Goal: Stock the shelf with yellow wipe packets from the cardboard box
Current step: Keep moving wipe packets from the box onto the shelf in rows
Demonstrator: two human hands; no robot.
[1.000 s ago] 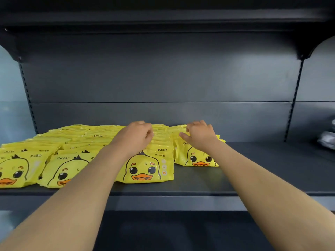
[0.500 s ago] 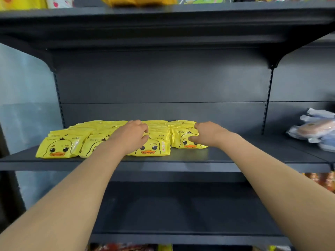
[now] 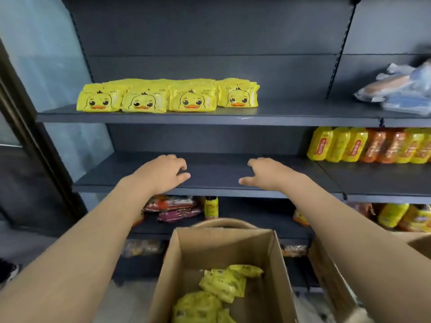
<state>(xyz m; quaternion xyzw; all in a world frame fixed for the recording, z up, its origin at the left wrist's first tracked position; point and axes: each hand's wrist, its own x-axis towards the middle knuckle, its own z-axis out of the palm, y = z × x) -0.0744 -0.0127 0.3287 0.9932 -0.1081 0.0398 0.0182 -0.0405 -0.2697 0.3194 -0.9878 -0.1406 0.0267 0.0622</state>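
**Hovering empty-handed between shelf and box**

Both hands held nothing. The left hand had its fingers loosely curled round empty air. The right hand had its fingers spread and slack, thumb out. They hung apart from each other in front of the bare middle shelf, touching no goods.

The stocked yellow wipe packets stood well above the fingertips, in four rows pressed side by side on the upper shelf. Its board to the right of the rows was bare. The cardboard box stood open below the wrists, nearer the person than the fingers. Loose packets lay jumbled at its bottom.

The step in hand seemed to be the pause between one placed batch and the next pick. The job looked partly done, with stock left in the box.

The next move probably called for lowering both hands into the box and reaching deep, since the packets lay low. The fingers would need to close on a few packets and square them up with the duck faces forward. The batch could then go onto the free board just right of the last row.
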